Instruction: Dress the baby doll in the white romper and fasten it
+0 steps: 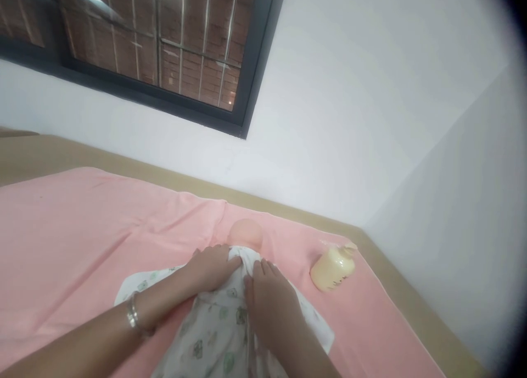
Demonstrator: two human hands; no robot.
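A pink sheet (pixel 94 235) carries a clothed doll (pixel 246 233) and yellow bottle (pixel 332 269).

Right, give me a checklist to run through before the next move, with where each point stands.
1. Both hands on the garment: ok. The left hand and right hand are at its upper part, either side of the creased middle.
2. Garment smooth: not ok. It is bunched between the hands.
3. Head uncovered: ok for its rounded top, which shows just beyond the cloth.
4. Both hands gripping firmly: cannot tell. The contact is partly hidden.
5. Bottle apart from the hands: ok. It sits off to the right.
6. Sheet flat: not ok. Creases show on the left.
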